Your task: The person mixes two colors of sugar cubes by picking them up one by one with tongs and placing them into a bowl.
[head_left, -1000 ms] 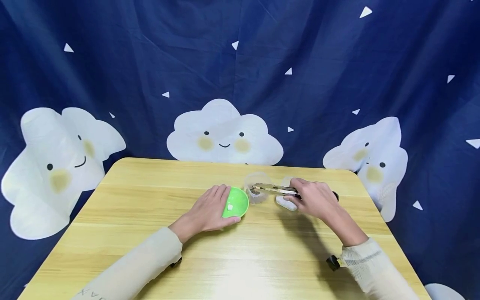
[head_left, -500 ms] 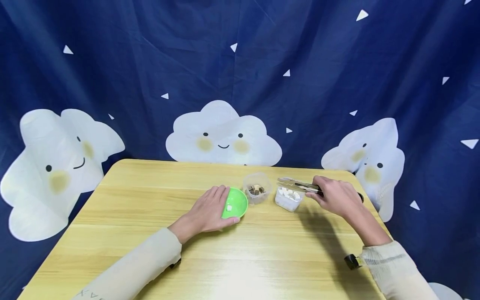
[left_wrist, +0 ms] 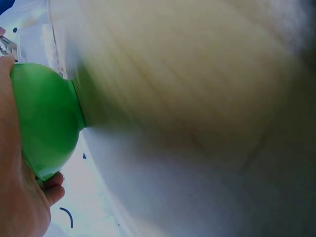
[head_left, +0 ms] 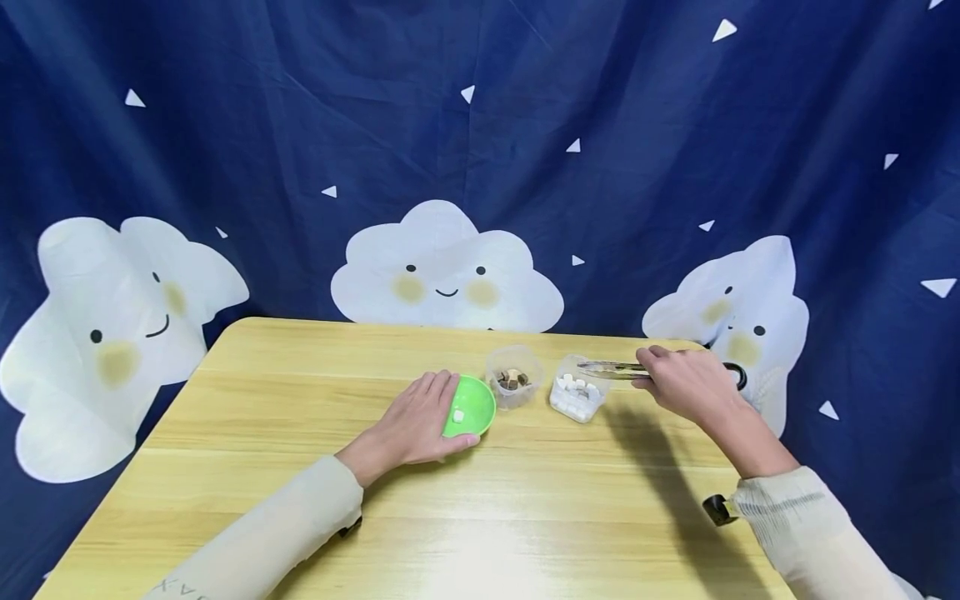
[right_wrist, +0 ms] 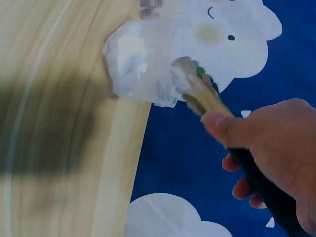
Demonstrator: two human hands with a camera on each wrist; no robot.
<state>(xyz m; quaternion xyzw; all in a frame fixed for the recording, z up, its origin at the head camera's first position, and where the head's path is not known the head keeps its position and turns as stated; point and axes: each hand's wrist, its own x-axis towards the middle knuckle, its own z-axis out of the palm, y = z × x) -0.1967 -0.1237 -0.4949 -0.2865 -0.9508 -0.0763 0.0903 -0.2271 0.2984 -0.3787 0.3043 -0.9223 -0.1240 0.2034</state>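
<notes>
The person's left hand is holding a small, round, shiny green bowl from its left side. Its fingers are going round the far edge and its thumb is pressing on the near edge. The green bowl is sitting on the pale yellow wooden table. One little white cube is lying inside it.

The right hand is gripping a pair of shiny metal tongs with a black handle. Its fingers are curling round the handle, and a black loop is poking out behind the hand. The tips of the tongs are pointing left, over a clear tub full of white cubes. The tips are looking close together, but I cannot tell if they are touching a cube.

Another clear tub is standing between the green bowl and the tub of white cubes. Brown and tan bits are lying in it.

Behind the table, a dark blue cloth is hanging, and white smiling clouds are showing on it. Light-coloured sleeves are covering both arms.
</notes>
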